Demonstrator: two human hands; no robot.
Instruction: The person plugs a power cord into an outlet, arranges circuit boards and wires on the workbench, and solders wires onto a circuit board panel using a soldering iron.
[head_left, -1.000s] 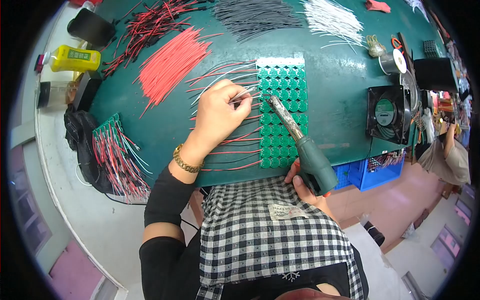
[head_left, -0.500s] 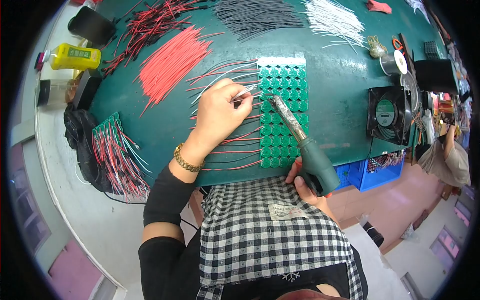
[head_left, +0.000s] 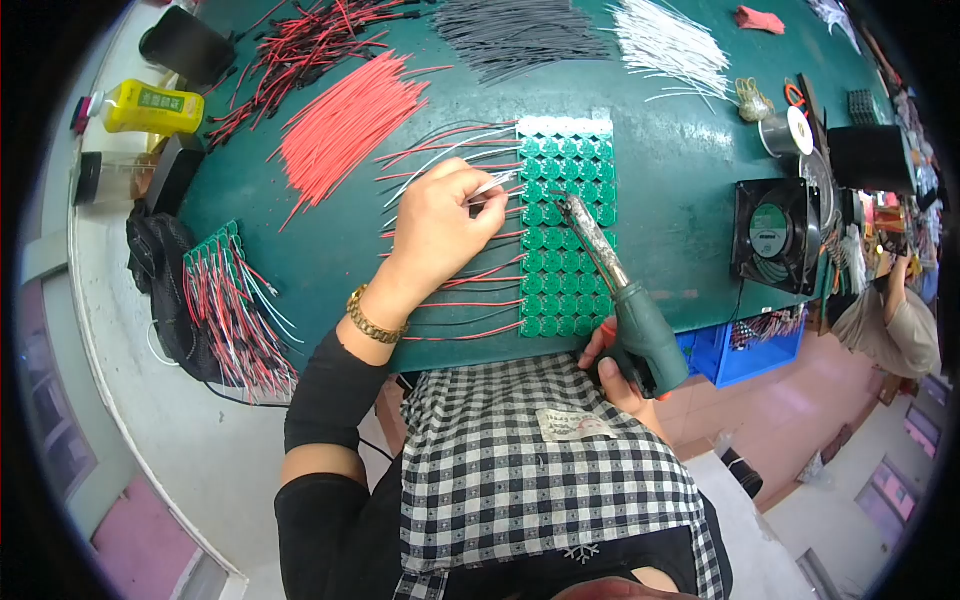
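Note:
My left hand (head_left: 445,215) pinches a white wire (head_left: 490,186) at the left edge of a green circuit board panel (head_left: 562,265). Red, black and white wires stick out leftward from that panel. A green-handled soldering iron (head_left: 645,325) is held in my right hand (head_left: 615,375), below the panel's lower right corner. The iron's dark tip lies over the panel, a little right of the wire ends. My right fingers are partly hidden behind the handle.
Bundles of red wires (head_left: 350,130), black wires (head_left: 520,35) and white wires (head_left: 670,45) lie across the far side. On the right stand a fan (head_left: 775,235) and a solder spool (head_left: 787,132). Wired boards (head_left: 235,310) hang at left.
The soldering iron and my right hand have shifted to the right, and the tip has moved away from the wire ends. My left hand has barely moved.

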